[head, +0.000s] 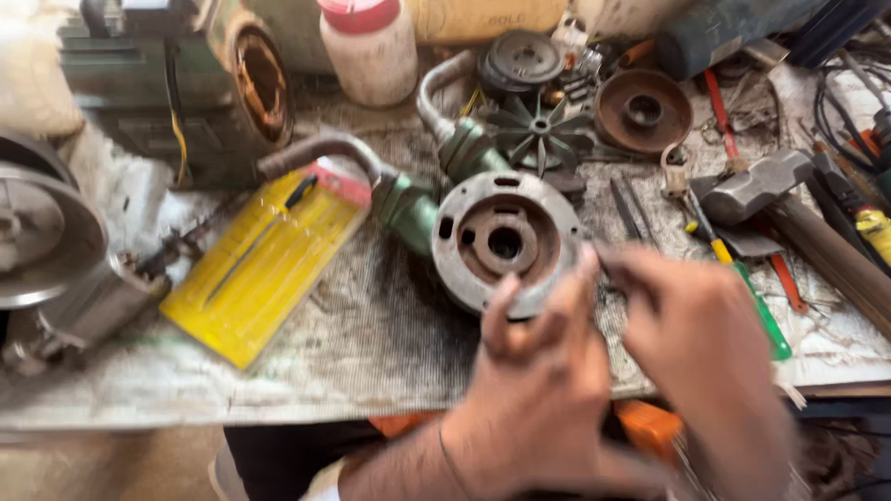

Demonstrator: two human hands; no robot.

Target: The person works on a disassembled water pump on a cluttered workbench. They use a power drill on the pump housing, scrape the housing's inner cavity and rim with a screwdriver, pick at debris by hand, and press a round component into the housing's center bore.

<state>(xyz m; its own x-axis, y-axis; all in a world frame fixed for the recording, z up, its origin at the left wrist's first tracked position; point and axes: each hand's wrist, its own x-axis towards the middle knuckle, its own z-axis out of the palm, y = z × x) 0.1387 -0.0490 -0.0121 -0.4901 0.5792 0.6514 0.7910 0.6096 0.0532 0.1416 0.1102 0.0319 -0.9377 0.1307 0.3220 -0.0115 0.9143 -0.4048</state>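
Note:
A round grey metal housing [504, 239] with a rusty centre hole stands tilted on the workbench [371, 334]. My left hand [534, 371] grips its lower rim with thumb and fingers. My right hand [696, 325] is just to the right of the housing, fingers curled near its rim; motion blur hides whether it holds anything. Behind the housing lies a green pump body [408, 209] with curved grey pipes.
A yellow card pack [264, 260] lies to the left. A hammer [756, 186], a green-handled screwdriver [761, 315], a fan impeller [538, 130], a rusty disc [642, 109], a white jar [369, 51] and a grey motor part [46, 237] crowd the bench.

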